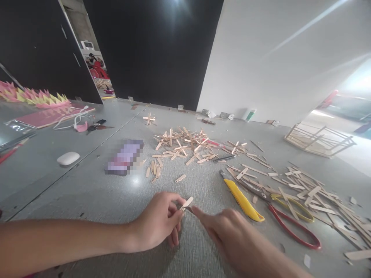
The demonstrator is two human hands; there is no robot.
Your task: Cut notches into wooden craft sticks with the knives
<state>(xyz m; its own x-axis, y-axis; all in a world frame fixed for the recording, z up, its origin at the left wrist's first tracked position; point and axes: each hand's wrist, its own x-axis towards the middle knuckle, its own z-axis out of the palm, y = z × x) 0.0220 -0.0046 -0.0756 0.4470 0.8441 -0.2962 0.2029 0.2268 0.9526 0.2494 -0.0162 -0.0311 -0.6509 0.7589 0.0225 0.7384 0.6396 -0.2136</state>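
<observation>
My left hand (162, 220) pinches a short wooden craft stick (189, 201) between thumb and fingers, its pale rounded end pointing up and right. My right hand (223, 227) is closed, with the index finger stretched toward the stick. A thin dark blade-like piece (188, 208) shows at that fingertip and meets the stick; the rest of it is hidden in the hand. Just beyond the hands lies a single short stick piece (180, 178). A yellow utility knife (243, 200) rests to the right of them, beside scissors (292, 227) with red and yellow handles.
A heap of crossed stick pieces (185, 143) spreads across the grey table (95, 200). More sticks (319, 197) cover the right side, below a small stick frame (319, 141). A phone (124, 157), a white mouse (68, 158) and pink-yellow paper shapes (34, 95) lie to the left.
</observation>
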